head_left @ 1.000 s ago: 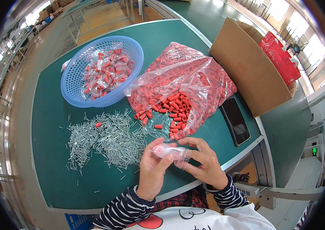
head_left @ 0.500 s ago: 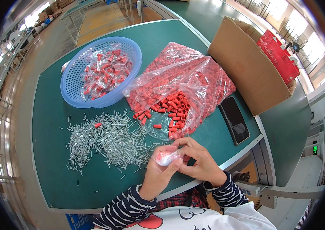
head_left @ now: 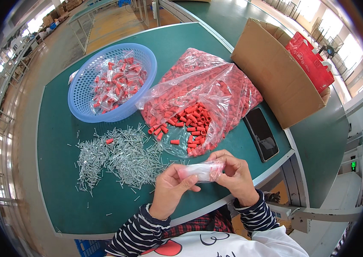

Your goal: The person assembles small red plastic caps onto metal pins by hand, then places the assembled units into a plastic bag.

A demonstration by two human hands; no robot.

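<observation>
Near the table's front edge, both hands hold a small clear plastic bag [head_left: 202, 171], whitish in the middle and pinkish at its ends; whether it is one bag or several, and what is inside, I cannot tell. My left hand [head_left: 171, 188] pinches the left end between thumb and fingers. On the other end, the thumb and fingers of my right hand [head_left: 236, 176] are closed. Beyond my hands lies a large clear bag [head_left: 228, 98] full of red tapered caps, its mouth open toward me. Loose red caps [head_left: 196, 118] spill at that mouth. A pile of metal screws or pins [head_left: 121, 158] spreads to the left.
A blue perforated basket [head_left: 78, 100] at the far left holds small clear packets [head_left: 119, 83] with red caps. To the right lie a black phone [head_left: 260, 133] and, farther back, an open cardboard box [head_left: 275, 73] with a red bag [head_left: 307, 60] in it. The tabletop [head_left: 70, 214] is green.
My hands have moved apart and the small plastic bag now lies stretched out level between them. Before, it was bunched up and mostly covered by my fingers.
</observation>
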